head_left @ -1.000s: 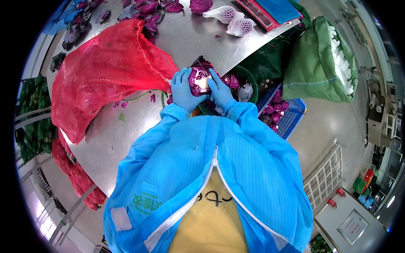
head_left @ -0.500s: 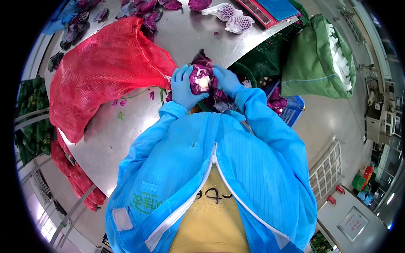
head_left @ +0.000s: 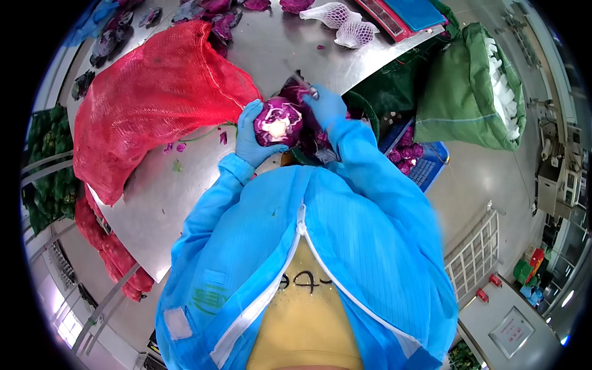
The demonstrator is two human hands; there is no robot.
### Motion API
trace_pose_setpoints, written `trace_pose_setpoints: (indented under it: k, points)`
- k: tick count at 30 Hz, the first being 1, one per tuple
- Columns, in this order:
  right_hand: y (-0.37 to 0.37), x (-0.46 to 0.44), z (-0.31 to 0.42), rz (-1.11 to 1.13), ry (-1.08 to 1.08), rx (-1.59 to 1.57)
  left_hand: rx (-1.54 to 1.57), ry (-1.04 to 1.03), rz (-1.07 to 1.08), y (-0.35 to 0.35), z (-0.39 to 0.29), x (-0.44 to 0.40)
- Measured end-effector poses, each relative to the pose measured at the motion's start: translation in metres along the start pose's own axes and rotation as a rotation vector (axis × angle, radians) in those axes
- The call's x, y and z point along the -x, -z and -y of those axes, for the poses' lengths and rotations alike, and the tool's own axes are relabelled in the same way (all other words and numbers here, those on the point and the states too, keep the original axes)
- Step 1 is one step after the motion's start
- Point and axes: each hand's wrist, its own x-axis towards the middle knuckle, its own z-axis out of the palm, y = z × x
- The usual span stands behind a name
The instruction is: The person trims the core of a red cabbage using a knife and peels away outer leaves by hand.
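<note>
A trimmed red cabbage (head_left: 279,125) rests in my left hand (head_left: 249,137), its pale cut stem facing me. My left fingers wrap around its left side and underside. At the upper right of the head, my right hand (head_left: 328,107) is closed on a dark purple outer leaf (head_left: 295,89). Motion blurs the fingertips there, and a small shiny spot beside them cannot be made out. More loose purple leaves hang below my right hand, partly covered by the sleeve.
A full red mesh sack (head_left: 154,105) lies left on the metal table (head_left: 271,46). Net-wrapped cabbages (head_left: 356,34) and a red-and-blue device (head_left: 404,17) are at the back. Right stand a green sack (head_left: 459,92) and a blue crate (head_left: 433,165) holding purple pieces.
My right hand has moved up and away from the cabbage's side with the leaf. The cabbage has shifted left and down in my left hand, showing more of its cut base.
</note>
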Motion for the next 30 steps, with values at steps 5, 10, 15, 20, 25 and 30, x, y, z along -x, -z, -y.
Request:
trace_pose_setpoints:
  k: [5, 10, 15, 20, 25, 30]
  points:
    - [-0.021, -0.002, -0.045, -0.055, -0.056, -0.167, 0.412, 0.199, -0.071, 0.006, 0.012, 0.026]
    - [0.002, 0.054, -0.024, -0.380, -0.147, -0.227, 0.532, 0.228, -0.084, 0.010, 0.015, 0.013]
    - [0.004, 0.053, 0.040, 0.018, 0.314, -0.471, 0.254, 0.080, 0.088, 0.018, 0.023, 0.002]
    - [0.021, 0.015, 0.057, 0.324, 0.657, -0.074, 0.151, 0.019, 0.218, 0.020, 0.024, -0.004]
    - [0.027, 0.008, 0.058, 0.437, 0.696, 0.091, 0.251, 0.150, 0.294, 0.022, 0.021, -0.010]
    - [0.042, 0.010, 0.071, 0.476, 0.777, 0.319, 0.335, 0.117, 0.341, 0.021, 0.029, -0.015]
